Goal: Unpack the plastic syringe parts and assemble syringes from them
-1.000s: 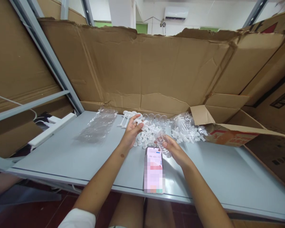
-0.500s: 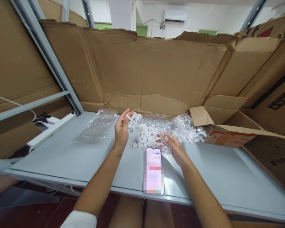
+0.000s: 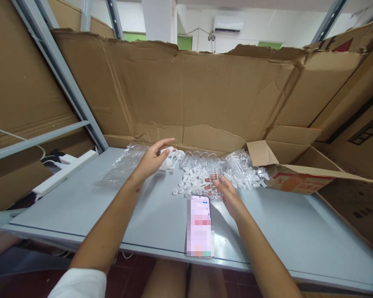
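Observation:
My right hand (image 3: 228,192) is wrapped around a clear ribbed plastic bottle (image 3: 216,182), held upright just behind the phone. My left hand (image 3: 152,161) reaches over a group of white long-stemmed plastic pieces (image 3: 175,155) at the back of the table. Its index finger is stretched out and the thumb stands apart, with white pieces just beneath the fingers. Between the hands lies a heap of small white caps (image 3: 194,177). More clear bottles (image 3: 204,157) stand in a row behind the caps.
A phone (image 3: 200,227) showing a timer lies at the front edge. Flattened clear plastic bags (image 3: 118,169) lie left; a bag of white parts (image 3: 240,163) and an open cardboard box (image 3: 301,178) are right. A power strip (image 3: 66,171) runs along the left edge. Cardboard (image 3: 186,91) walls the back.
My left hand has moved left and opened; the white stemmed piece it held is no longer between its fingers. My right hand keeps the bottle in nearly the same spot.

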`<state>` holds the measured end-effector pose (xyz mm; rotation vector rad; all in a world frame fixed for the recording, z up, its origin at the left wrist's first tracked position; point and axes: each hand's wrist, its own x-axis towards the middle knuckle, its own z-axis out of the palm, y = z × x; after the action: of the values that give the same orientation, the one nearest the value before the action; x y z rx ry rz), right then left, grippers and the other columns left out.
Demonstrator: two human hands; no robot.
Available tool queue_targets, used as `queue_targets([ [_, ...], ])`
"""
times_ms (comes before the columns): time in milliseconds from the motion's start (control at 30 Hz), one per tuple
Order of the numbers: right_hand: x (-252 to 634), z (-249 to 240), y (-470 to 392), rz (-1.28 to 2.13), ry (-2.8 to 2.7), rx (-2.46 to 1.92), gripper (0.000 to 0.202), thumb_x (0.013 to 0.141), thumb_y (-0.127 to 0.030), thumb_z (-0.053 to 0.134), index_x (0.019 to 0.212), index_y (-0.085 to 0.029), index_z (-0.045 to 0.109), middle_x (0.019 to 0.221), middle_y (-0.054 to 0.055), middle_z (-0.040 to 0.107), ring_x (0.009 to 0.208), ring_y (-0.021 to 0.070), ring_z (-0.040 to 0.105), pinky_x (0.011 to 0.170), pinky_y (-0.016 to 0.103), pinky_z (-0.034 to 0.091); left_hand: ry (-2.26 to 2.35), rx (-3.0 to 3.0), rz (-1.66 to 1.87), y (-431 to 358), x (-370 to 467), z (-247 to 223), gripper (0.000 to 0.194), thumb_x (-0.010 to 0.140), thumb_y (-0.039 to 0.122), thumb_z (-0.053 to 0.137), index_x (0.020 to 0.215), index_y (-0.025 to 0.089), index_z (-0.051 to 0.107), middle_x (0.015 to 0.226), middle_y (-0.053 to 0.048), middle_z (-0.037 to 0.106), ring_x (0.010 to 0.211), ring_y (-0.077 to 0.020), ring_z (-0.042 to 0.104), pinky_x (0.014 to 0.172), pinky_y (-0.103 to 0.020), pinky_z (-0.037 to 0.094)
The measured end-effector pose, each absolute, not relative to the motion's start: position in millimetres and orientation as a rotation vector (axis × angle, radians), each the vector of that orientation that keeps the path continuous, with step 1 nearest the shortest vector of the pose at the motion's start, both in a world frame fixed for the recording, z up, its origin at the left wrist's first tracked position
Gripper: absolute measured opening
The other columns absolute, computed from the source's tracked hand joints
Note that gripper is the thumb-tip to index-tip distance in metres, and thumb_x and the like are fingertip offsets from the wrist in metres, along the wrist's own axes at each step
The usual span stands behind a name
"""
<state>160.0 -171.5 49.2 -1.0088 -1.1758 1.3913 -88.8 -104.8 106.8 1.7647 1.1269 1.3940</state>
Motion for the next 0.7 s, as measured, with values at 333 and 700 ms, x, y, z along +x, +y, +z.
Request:
queue_targets([
  [333,159.4,45.9,-171.9,1.335,-1.246,-1.039,0.033,0.073,-0.044,0.061,0.098,-0.023,0.056,0.104,0.006,0.06,0.088,0.0214,0.059,0.074,0.034,0.046,1.55,2.63,0.868,-69.2,-106.9,76.0,0.033,0.079,0.021,0.041,0.102,0.028,0.063,0.094,-0.003,0.067,0.087,-0.02,0.058,0.077,-0.03,0.04],
  [700,157.5,45.4,-171.9,1.328,-1.248,-1.046,0.031,0.072,-0.042,0.062,0.097,-0.024,0.056,0.1,0.004,0.061,0.083,0.0194,0.06,0.073,0.031,0.044,1.675,2.803,0.602,-58.3,-99.8,27.1,0.037,0.072,0.009,0.04,0.097,0.024,0.064,0.088,-0.008,0.068,0.086,-0.0224,0.058,0.077,-0.034,0.037],
])
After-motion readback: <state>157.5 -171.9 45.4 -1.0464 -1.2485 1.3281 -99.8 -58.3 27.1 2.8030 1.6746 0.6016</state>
